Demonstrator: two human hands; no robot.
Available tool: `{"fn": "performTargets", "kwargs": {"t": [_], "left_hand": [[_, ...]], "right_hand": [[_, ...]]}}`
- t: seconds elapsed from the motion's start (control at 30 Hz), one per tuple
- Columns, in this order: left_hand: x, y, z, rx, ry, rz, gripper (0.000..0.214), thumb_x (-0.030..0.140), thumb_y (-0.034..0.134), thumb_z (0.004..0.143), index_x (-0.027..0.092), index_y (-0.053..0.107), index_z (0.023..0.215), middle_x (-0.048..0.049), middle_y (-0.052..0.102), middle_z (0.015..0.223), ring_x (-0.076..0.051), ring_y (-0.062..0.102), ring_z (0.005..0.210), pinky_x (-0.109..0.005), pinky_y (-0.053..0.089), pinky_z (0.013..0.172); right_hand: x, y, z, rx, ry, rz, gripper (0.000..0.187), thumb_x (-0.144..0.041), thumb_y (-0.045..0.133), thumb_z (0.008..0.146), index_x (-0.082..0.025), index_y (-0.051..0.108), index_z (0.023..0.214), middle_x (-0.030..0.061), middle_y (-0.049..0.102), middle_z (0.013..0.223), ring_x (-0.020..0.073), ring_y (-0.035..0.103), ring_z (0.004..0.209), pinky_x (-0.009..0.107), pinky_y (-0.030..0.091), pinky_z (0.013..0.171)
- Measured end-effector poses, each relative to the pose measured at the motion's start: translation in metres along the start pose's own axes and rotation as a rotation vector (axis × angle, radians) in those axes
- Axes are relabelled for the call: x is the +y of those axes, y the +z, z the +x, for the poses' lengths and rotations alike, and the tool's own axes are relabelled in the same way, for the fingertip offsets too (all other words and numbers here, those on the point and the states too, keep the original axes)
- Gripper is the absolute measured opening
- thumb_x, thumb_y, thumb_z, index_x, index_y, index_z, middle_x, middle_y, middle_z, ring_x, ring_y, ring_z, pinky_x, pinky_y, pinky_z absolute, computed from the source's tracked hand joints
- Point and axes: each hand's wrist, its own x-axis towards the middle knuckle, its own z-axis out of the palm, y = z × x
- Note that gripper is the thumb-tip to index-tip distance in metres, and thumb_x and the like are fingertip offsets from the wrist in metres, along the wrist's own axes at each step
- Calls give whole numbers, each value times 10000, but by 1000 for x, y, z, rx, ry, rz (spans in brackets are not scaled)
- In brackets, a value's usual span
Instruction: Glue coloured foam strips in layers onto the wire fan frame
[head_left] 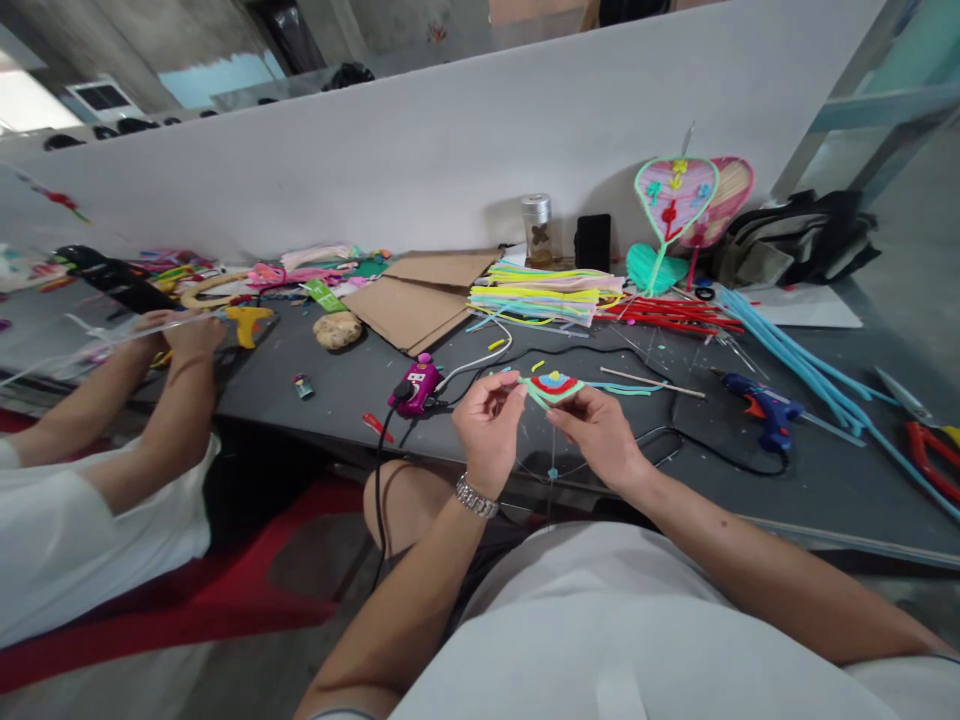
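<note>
Head: striped piece (556, 390) between grips (487, 428) (606, 436)

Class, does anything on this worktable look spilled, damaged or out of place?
I see no clear spill or damage. Slightly untidy: yellow scraps lie loose, apart from the piled strips, and a black cord from the purple socket hangs over the table edge, a possible snag.

Head view | I can read no text, label, brand, number or sign | green packet (324, 296): too small for me to read | purple power adapter (417, 388): no marking I can make out
</note>
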Motion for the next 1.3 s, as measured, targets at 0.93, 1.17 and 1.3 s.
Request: {"fn": "performTargets", "kwargs": {"t": [0.93, 1.17, 1.3], "left_hand": [[6, -25, 2, -160, -164, 43, 232, 277, 818, 702, 152, 783, 894, -53, 762, 848, -167, 666, 782, -283, 538, 737], [1, -30, -3, -130, -265, -44, 192, 251, 807, 649, 161, 732, 801, -21, 709, 781, -141, 603, 726, -255, 486, 689], [-4, -30, -5, -114, -255, -54, 205, 256, 810, 656, 161, 738, 823, -27, 715, 805, -146, 617, 753, -263, 497, 718]], "right_hand": [[2, 2, -14, -83, 125, -65, 251, -346, 740, 675, -179, 683, 854, -25, 619, 706, 104, 453, 562, 252, 358, 507], [7, 3, -19, -80, 107, -147, 191, -334, 711, 678, -196, 648, 795, -9, 633, 770, 107, 472, 600, 248, 372, 536], [10, 3, -21, -85, 127, -129, 208, -358, 710, 689, -203, 636, 806, -14, 625, 758, 101, 439, 563, 250, 355, 506]]}}
